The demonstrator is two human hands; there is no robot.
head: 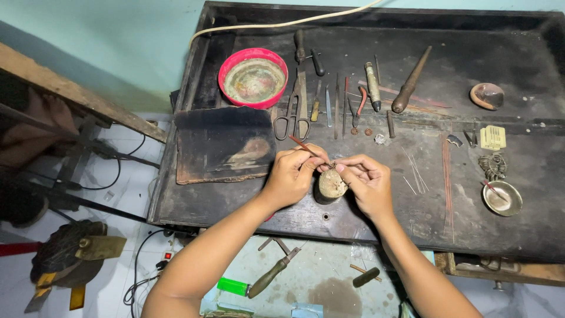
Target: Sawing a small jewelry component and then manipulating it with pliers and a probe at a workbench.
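— Over the dark counter, what's being handled?
— A tiny metal piece is sitting atop the wooden peg; right hand is pinching it; left hand is gripping a thin reddish tool; it's looking light, delicate; best taken by the edges.

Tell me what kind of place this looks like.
Probably a small jeweller's or metal-craft workshop. A dark, worn bench carries a row of hand tools, among them scissors and an awl, and both hands work a tiny piece over a round block.
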